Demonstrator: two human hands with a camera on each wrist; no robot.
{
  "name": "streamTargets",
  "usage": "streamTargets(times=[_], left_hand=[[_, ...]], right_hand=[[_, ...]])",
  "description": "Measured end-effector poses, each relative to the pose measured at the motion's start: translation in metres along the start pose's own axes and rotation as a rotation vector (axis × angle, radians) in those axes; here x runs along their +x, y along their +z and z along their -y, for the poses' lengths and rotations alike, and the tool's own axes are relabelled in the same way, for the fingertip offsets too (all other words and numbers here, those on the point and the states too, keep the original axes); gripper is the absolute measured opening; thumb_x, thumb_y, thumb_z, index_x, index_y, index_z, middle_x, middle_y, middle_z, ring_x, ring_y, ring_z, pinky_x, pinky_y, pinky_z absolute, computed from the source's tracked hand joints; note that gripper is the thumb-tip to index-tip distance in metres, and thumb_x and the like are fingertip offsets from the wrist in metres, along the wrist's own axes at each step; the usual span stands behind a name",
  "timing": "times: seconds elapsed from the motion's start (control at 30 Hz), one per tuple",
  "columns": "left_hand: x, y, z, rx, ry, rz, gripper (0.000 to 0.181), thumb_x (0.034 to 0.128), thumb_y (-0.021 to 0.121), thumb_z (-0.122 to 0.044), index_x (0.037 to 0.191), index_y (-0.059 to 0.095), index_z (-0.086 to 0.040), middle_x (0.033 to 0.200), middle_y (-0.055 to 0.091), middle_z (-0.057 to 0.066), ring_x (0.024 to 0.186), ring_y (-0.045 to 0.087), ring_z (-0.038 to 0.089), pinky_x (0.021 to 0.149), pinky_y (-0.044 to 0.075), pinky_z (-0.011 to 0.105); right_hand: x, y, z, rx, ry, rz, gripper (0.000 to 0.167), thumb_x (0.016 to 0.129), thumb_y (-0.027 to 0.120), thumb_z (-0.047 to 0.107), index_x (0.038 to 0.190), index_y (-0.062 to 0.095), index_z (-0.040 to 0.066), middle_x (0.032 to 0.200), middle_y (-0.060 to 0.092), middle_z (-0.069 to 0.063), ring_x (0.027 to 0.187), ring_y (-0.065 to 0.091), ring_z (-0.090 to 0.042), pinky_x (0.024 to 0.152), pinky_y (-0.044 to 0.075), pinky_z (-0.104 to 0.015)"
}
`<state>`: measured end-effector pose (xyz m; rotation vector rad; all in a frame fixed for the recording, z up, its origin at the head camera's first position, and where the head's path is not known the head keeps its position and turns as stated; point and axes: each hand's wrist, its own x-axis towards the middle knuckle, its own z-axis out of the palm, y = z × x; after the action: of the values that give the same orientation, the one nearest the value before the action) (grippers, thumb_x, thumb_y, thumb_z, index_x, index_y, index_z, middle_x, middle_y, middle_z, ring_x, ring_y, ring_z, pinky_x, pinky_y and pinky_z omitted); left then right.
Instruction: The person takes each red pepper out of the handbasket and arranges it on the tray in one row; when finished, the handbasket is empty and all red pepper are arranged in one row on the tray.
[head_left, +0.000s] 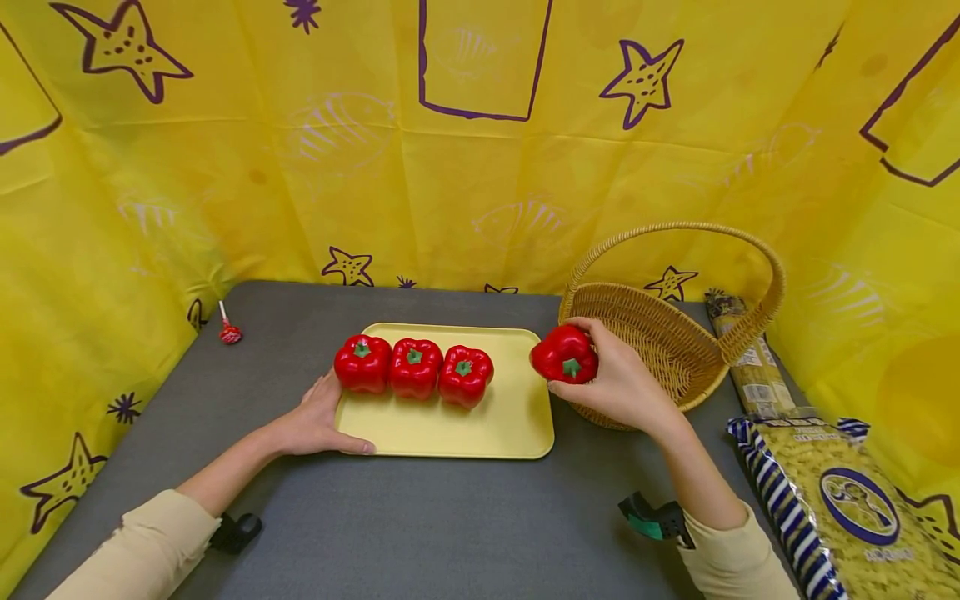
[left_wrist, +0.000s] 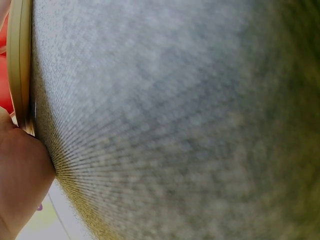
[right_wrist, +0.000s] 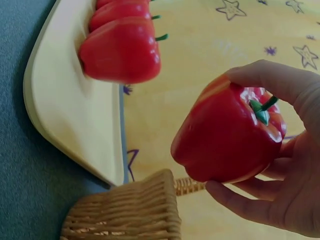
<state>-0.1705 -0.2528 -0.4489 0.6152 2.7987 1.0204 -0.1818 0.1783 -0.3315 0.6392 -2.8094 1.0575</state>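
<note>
Three red bell peppers [head_left: 415, 368] with green stems stand in a row on a pale yellow tray [head_left: 457, 433]. At the tray's left end my left hand [head_left: 321, 421] holds the rim, its thumb along the near edge and its fingers partly hidden beside the leftmost pepper. My right hand [head_left: 626, 379] grips another red bell pepper [head_left: 558, 354] between thumb and fingers, raised beside the tray's right end and before the wicker basket [head_left: 652, 333]. The right wrist view shows this held pepper [right_wrist: 230, 135] tilted, clear of the tray and the basket's rim.
The basket has a tall arched handle [head_left: 682, 225] and stands behind my right hand. Right of it lie a long clear packet [head_left: 757, 375] and a bag of pasta [head_left: 847, 500]. A red lollipop [head_left: 230, 333] lies at the far left of the grey table [head_left: 450, 525].
</note>
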Motion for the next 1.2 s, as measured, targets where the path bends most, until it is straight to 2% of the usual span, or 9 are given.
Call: streamTargets(times=[0.4, 0.67, 0.93, 1.2], left_hand=[[0.001, 0.000, 0.003, 0.003, -0.004, 0.005, 0.123, 0.0660, 0.084, -0.054, 0.154, 0.010, -0.011, 0.153, 0.020, 0.014, 0.140, 0.016, 0.039, 0.103, 0.009, 0.073], [0.001, 0.000, 0.003, 0.011, -0.013, 0.008, 0.123, 0.0658, 0.084, -0.055, 0.154, 0.011, -0.009, 0.153, 0.020, 0.016, 0.140, 0.015, 0.041, 0.103, 0.009, 0.073], [0.001, 0.000, 0.003, 0.010, -0.015, 0.013, 0.124, 0.0661, 0.083, -0.055, 0.154, 0.010, -0.009, 0.154, 0.017, 0.017, 0.141, 0.013, 0.042, 0.103, 0.008, 0.073], [0.000, -0.001, 0.002, 0.005, -0.012, 0.013, 0.124, 0.0663, 0.084, -0.055, 0.155, 0.009, -0.011, 0.154, 0.017, 0.016, 0.141, 0.013, 0.041, 0.103, 0.008, 0.073]], right_hand=[[0.007, 0.015, 0.005, -0.022, -0.086, 0.047, 0.077, 0.070, 0.087, 0.030, 0.134, 0.050, 0.009, 0.123, 0.051, -0.007, 0.105, 0.056, -0.024, 0.082, 0.055, -0.042], [0.014, 0.025, 0.000, -0.016, -0.057, 0.125, 0.081, 0.071, 0.086, 0.033, 0.138, 0.047, 0.008, 0.122, 0.057, -0.007, 0.106, 0.057, -0.022, 0.086, 0.052, -0.041], [0.018, 0.030, -0.004, 0.034, -0.012, 0.205, 0.076, 0.072, 0.085, 0.033, 0.133, 0.047, 0.008, 0.118, 0.063, -0.007, 0.105, 0.061, -0.019, 0.088, 0.051, -0.039], [0.024, 0.033, -0.002, -0.060, -0.051, 0.248, 0.071, 0.072, 0.085, 0.034, 0.129, 0.053, 0.006, 0.112, 0.062, -0.005, 0.100, 0.060, -0.019, 0.084, 0.051, -0.036]])
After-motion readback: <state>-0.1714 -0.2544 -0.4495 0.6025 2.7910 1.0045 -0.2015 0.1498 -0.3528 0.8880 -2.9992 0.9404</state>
